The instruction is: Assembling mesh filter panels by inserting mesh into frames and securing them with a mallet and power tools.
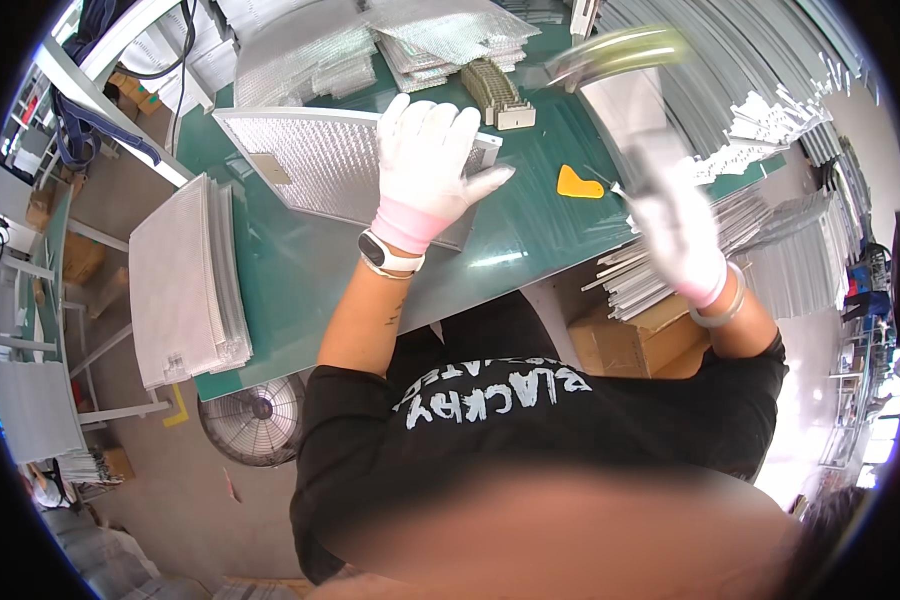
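My left hand [425, 165], in a white glove with a pink cuff, grips the upper edge of a framed silver mesh panel [330, 165], its thumb stretched out to the right. The panel stands tilted on the green table and carries a small tan label. My right hand [675, 240], gloved alike, is smeared by motion at the table's right side. It holds what looks like a mallet with a yellow-green head [635, 52], also blurred and raised above the far right of the table. Between my hands lies a yellow, flat scraper-like piece [578, 183].
Silver mesh sheets [310, 65] are stacked at the table's back, beside a row of small metal pieces [495, 92]. More sheets [185, 280] lie at the left edge. Long grey strips [730, 60] fill the right. Below are a cardboard box [630, 345] and floor fan [255, 420].
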`<state>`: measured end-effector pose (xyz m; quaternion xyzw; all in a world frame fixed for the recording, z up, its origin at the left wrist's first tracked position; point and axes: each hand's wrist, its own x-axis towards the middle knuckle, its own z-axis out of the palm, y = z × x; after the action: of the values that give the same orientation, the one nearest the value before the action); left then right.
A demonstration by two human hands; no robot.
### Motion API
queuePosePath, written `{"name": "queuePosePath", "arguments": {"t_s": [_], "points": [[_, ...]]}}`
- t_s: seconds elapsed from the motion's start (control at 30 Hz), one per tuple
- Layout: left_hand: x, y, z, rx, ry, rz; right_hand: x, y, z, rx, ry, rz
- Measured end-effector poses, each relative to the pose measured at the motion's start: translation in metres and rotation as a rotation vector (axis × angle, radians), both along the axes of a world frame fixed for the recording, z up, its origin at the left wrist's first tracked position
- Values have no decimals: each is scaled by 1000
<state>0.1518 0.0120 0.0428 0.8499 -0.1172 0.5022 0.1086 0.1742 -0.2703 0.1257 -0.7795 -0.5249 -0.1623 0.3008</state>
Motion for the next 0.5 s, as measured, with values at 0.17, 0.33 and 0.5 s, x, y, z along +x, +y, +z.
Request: {"name": "queuePosePath", "arguments": {"t_s": [0.17, 0.33, 0.5], "points": [[-8, 12, 0, 38, 93, -18, 4, -3, 31, -72, 74, -158], [-5, 27, 8, 89, 123, -114, 11, 5, -12, 504, 87, 163], [-11, 33, 14, 52, 77, -204, 3, 1, -23, -84, 253, -145]]}}
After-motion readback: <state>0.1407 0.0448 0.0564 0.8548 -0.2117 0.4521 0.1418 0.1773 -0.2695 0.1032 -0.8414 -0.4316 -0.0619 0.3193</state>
